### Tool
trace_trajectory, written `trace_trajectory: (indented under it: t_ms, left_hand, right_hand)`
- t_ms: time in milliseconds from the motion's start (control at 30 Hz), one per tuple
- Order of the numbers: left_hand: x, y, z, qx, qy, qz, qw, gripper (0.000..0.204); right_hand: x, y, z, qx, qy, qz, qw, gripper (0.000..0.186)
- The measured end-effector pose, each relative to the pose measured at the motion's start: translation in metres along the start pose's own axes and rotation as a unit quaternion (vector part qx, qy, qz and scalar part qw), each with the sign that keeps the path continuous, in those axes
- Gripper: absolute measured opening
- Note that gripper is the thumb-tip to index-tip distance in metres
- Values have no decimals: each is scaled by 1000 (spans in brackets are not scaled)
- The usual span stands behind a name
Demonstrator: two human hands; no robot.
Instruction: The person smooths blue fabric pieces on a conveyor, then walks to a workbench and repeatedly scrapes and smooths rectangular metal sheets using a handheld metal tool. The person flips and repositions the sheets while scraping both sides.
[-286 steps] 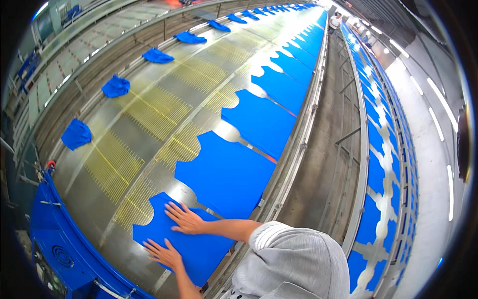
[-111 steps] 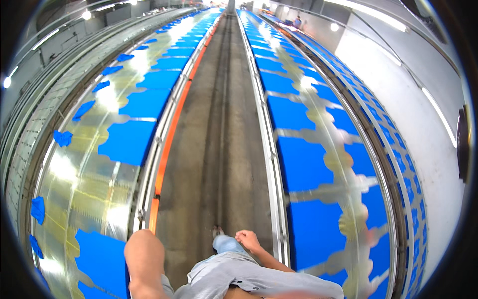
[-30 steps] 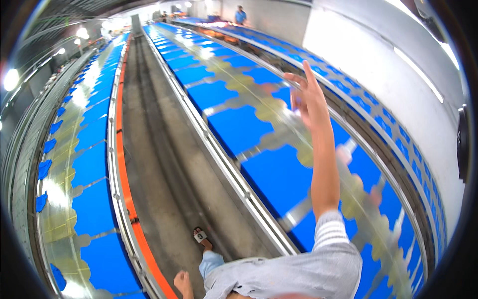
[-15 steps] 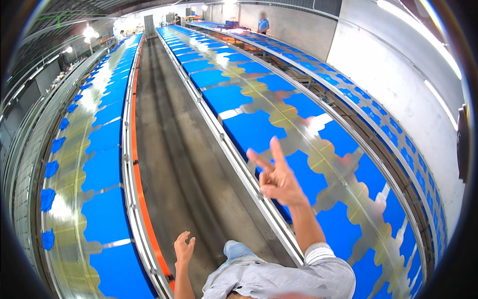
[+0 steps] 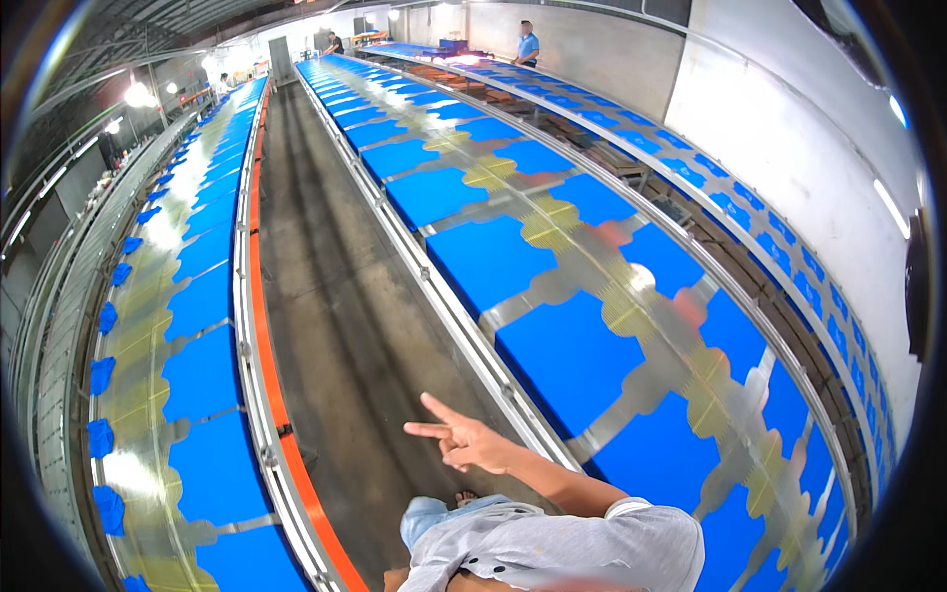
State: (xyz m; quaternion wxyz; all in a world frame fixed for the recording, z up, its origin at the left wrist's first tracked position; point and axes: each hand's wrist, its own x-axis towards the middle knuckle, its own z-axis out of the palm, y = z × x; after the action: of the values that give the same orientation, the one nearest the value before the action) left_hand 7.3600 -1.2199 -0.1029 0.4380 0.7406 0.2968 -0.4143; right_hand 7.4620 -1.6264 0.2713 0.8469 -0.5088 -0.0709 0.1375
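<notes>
Head view: right hand (image 5: 469, 444) hovers empty over the walkway (image 5: 345, 326), two fingers spread and pointing left, just beside the nearest blue sheet (image 5: 572, 360). Left hand is out of sight.

Aisle (image 5: 335, 296) runs between two tables: left table (image 5: 158, 326), right table (image 5: 592, 266). Sheets (image 5: 567, 355) lie on both. Right hand (image 5: 469, 444) over aisle.
</notes>
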Motion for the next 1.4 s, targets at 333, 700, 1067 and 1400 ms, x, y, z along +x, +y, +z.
trace_trajectory:
  t_ms: [333, 700, 1067, 1400]
  left_hand:
    - [136, 233, -45, -100, -30, -29, 994, 16]
    - [355, 653, -203, 51, 55, 248, 966, 12]
    - [467, 875, -252, -90, 50, 88, 991, 12]
    - [531, 980, -249, -163, -49, -53, 984, 9]
  right_hand:
    - [263, 58, -122, -499, -17, 118, 858, 37]
    - [477, 33, -235, -593, -26, 214, 776, 51]
    - [783, -19, -379, -630, -120, 186, 744, 54]
    - [1069, -148, -476, -651, -109, 117, 742, 49]
